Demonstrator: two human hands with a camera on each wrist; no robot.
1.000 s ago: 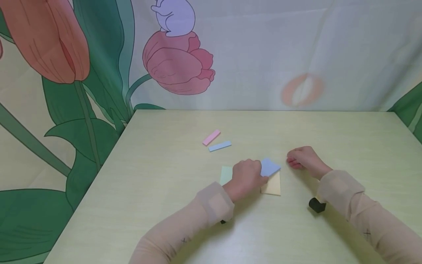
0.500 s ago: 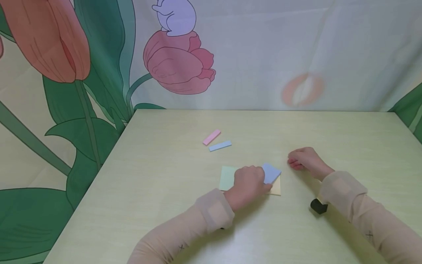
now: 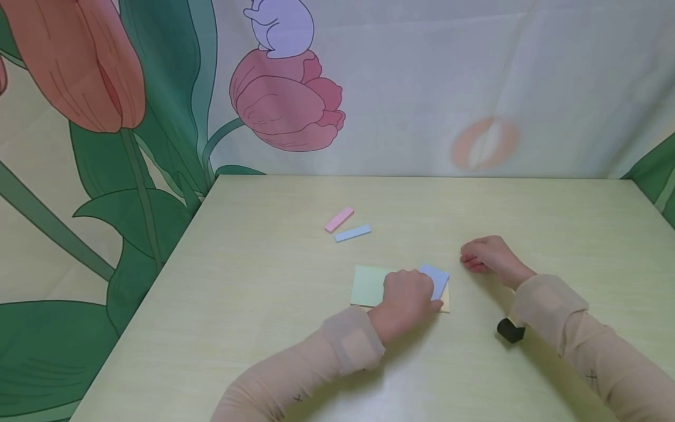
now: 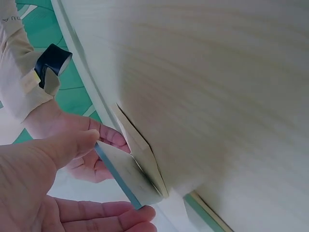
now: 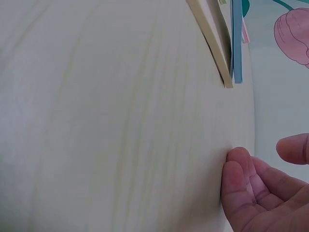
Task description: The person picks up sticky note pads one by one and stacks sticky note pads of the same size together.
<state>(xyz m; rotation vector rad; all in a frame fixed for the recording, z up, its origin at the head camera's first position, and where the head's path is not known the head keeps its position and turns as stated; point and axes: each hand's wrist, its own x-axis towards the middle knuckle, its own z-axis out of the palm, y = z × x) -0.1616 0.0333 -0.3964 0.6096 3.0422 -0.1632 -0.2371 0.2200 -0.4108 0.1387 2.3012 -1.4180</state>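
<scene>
My left hand [image 3: 408,299] grips a blue sticky-note pad [image 3: 439,280] between thumb and fingers. Its left part is hidden by the hand in the head view. Directly under it lies a pale yellow pad [image 3: 446,302], showing at the right and front edges. In the left wrist view the blue pad [image 4: 130,174] is tilted, one edge down close on the yellow pad [image 4: 140,147]. Left of the hand, a light green pad [image 3: 368,285] lies on a cream layer. My right hand [image 3: 495,259] rests on the table to the right, fingers loosely curled, holding nothing.
A pink strip [image 3: 339,220] and a light blue strip [image 3: 353,234] lie farther back on the pale wooden table [image 3: 253,281]. A printed cloth [image 3: 401,88] with flowers hangs behind the table's far edge. A black wrist device [image 3: 510,330] sits under the right sleeve.
My left hand has moved right and toward the near edge, turning the blue pad more in line with the yellow one and uncovering more of the green pad. The right hand stays nearly still.
</scene>
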